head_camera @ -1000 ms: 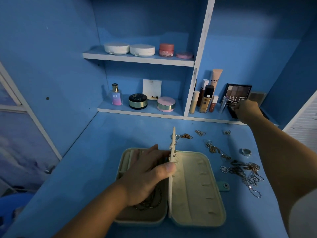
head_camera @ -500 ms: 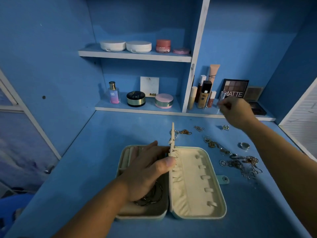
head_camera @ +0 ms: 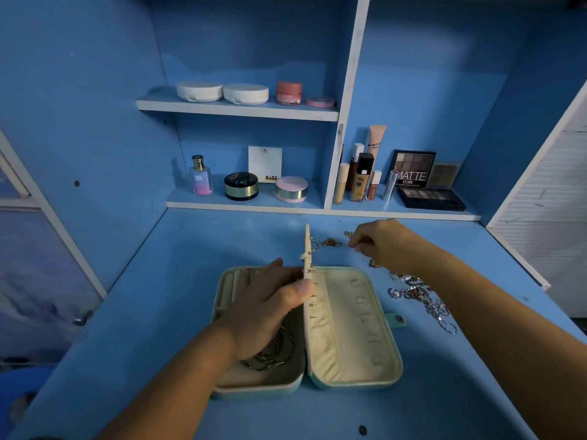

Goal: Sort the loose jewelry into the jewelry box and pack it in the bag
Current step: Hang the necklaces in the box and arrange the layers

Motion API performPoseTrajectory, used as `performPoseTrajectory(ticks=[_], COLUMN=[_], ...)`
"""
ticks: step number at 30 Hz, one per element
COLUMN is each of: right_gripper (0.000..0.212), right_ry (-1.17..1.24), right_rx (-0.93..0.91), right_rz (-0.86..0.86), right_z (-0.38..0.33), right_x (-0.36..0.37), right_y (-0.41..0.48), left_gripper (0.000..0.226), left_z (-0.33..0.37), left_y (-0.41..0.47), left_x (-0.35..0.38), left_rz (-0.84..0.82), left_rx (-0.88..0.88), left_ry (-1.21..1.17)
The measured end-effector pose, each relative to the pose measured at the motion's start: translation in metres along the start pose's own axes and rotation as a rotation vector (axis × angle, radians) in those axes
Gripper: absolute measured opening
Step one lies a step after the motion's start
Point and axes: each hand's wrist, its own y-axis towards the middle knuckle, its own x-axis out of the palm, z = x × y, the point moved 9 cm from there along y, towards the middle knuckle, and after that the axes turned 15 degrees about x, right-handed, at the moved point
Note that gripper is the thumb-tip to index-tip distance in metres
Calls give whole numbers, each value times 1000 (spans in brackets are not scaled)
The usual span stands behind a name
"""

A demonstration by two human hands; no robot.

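Observation:
A mint jewelry box (head_camera: 397,366) lies open on the blue desk, cream lining up. My left hand (head_camera: 270,312) rests over its left half, and thumb and fingers grip the upright earring panel (head_camera: 307,246) at the hinge. Dark bangles (head_camera: 273,357) lie in the left half under my wrist. My right hand (head_camera: 381,244) hovers behind the box, its fingertips pinched at a small silver earring (head_camera: 348,234). I cannot tell whether the earring is off the desk. A gold piece (head_camera: 330,242) lies beside it. A tangle of chains (head_camera: 419,296) lies right of the box. No bag is in view.
Shelves behind the desk hold a perfume bottle (head_camera: 200,176), round compacts (head_camera: 241,185), foundation tubes (head_camera: 360,176) and eyeshadow palettes (head_camera: 430,198). The box's snap tab (head_camera: 398,319) sticks out to the right. A white louvred door (head_camera: 556,201) stands at the right.
My right hand has come back from the palettes on the shelf, moved left and down, and now pinches at the small earring behind the box. My left hand has kept its hold on the panel.

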Motion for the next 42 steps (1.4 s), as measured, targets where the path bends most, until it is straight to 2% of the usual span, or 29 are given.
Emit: performPoseTrajectory(ticks=[5, 8, 12, 17, 21, 30, 38, 42], right_gripper=[24, 26, 27, 29, 28, 11, 29, 27], right_ry=[-64, -52, -32, -44, -36, 29, -28, -21], right_rx=[-73, -59, -79, -74, -90, -93, -107, -125], right_rz=[-115, -107, -85, -109, -117, -114, -225, -146], right_z=[-8, -9, -9, -7, -12, -17, 2, -7], right_x=[16, 17, 17, 21, 21, 20, 24, 22], right_y=[-6, -7, -15, -18, -18, -7, -23, -22], left_gripper=[74, 63, 77, 78, 80, 79, 79, 80], left_z=[0, 4, 0, 2, 2, 6, 4, 4], left_y=[0, 1, -4, -12, -13, -14, -14, -13], left_x=[3, 2, 6, 10, 10, 10, 10, 9], left_rz=[-37, -57, -123, -179, -181, -176, -175, -160], left_rx=[-24, -20, -63, -57, -65, -60, -83, -79], left_ry=[-31, -7, -1, 17, 1, -31, -48, -44])
